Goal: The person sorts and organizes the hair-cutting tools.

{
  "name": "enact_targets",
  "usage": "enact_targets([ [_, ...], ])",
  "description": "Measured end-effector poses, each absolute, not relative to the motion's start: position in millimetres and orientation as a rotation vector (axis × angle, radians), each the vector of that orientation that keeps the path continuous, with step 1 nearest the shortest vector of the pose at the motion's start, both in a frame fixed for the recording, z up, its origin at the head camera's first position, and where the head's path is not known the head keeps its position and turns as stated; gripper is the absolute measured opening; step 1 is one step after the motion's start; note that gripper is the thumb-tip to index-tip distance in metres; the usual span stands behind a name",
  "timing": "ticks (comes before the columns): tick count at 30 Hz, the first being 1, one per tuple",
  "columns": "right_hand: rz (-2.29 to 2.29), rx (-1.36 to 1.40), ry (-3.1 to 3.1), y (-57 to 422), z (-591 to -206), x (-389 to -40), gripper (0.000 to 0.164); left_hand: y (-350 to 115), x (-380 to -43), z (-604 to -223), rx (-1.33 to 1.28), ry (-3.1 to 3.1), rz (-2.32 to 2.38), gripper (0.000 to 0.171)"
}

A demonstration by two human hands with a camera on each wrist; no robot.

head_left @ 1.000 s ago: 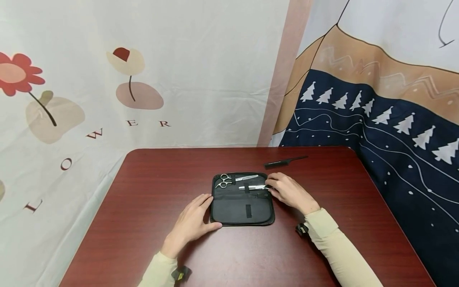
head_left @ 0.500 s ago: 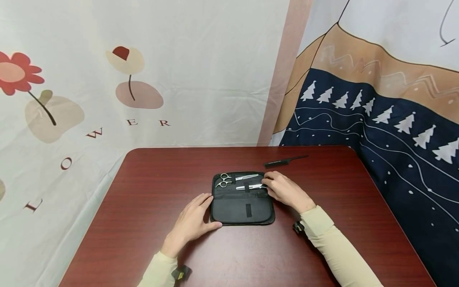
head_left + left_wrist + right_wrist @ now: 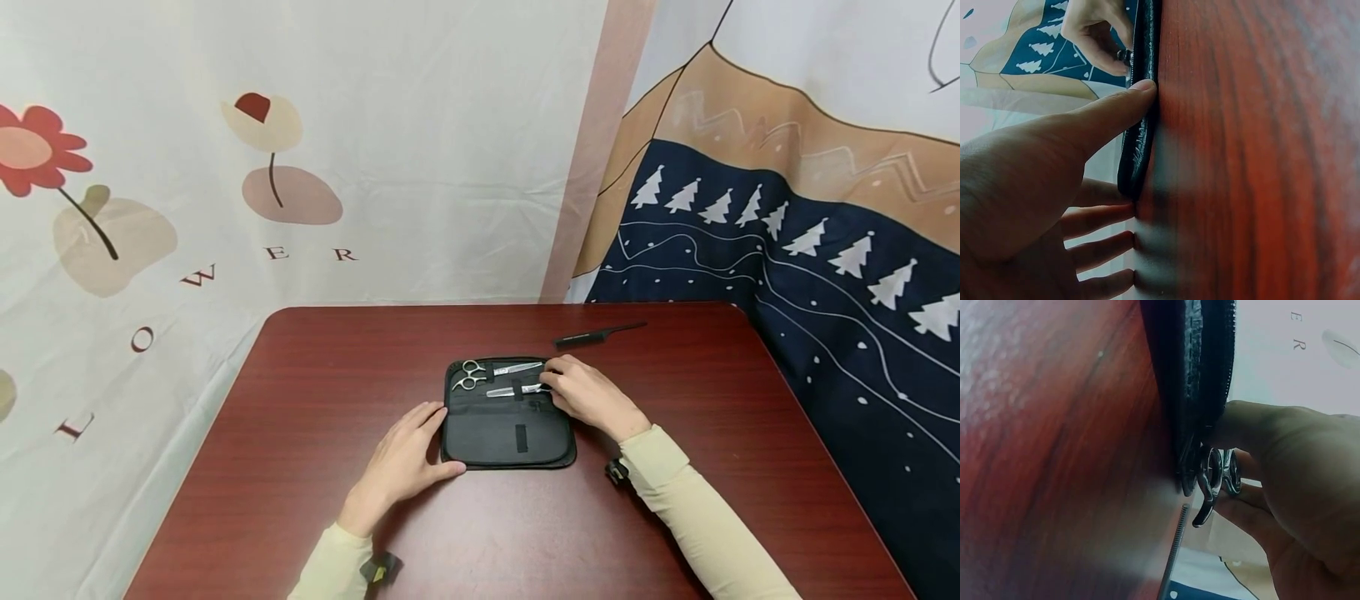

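A black zippered case lies open on the table. My left hand steadies its left side. Its thumb touches the front edge, as the left wrist view shows, and the fingers reach along the side. A silver pair of scissors is strapped across the top of the case. Below it, a second pair of scissors has its blades under an elastic loop. My right hand pinches that pair near the handles, at the case's right edge. In the right wrist view the scissors' curved finger rest juts out past the edge.
A black tail comb lies behind the case, near the table's back edge. A second elastic strap crosses the lower part of the case. Printed cloths hang behind the reddish-brown table.
My right hand has moved left, sliding the lower scissors further under the elastic loop. The left hand, the case and the comb have stayed in place.
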State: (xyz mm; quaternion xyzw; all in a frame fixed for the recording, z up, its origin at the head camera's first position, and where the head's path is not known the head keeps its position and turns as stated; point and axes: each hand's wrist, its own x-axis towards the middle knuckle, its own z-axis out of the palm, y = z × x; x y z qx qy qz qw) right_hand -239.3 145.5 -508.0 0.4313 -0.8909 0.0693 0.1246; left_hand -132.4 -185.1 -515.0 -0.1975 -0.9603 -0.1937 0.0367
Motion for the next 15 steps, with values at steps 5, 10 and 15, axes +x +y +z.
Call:
enact_targets([
  [5,0.181,1.250,-2.592,143.2,-507.5,-239.5,0.018,-184.6,-133.1,-515.2,-0.607,-2.954,-0.582,0.096],
  [10,0.193,1.254,-2.559,141.3,-509.5,-240.7,0.019,-184.9,-133.9,-516.5,-0.612,-2.958,-0.578,0.097],
  [15,0.191,1.275,-2.524,140.1,-511.6,-242.8,0.017,-184.3,-133.8,-517.3,-0.604,-2.960,-0.576,0.096],
])
